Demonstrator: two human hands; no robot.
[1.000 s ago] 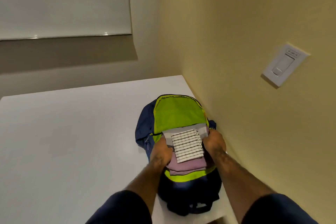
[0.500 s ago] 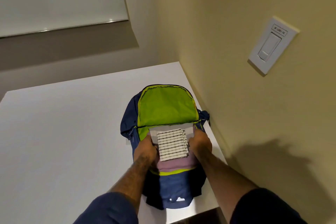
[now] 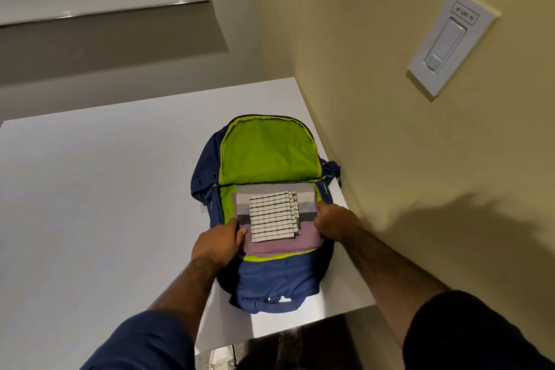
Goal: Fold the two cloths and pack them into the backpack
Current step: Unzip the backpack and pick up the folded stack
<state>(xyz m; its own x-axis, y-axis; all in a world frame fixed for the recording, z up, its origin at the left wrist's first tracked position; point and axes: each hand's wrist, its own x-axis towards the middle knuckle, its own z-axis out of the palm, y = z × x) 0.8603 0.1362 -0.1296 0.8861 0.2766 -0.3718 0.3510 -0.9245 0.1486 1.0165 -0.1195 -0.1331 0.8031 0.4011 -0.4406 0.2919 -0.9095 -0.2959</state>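
Note:
A navy backpack with lime-green lining lies open on the white table, its flap folded back. Inside lies a folded cloth with grey, dark and mauve bands. On top of it sits a smaller folded white cloth with thin black stripes. My left hand grips the left edge of the banded cloth at the bag's opening. My right hand holds its right edge, fingers curled down into the bag.
The white table stretches left of the bag. A yellow wall runs close along the bag's right side, with a white light switch on it. The table's near edge lies just below the backpack.
Both hands slid the stacked cloths deeper into the backpack, and more of the banded cloth now shows. The view has shifted, so the bag sits more central.

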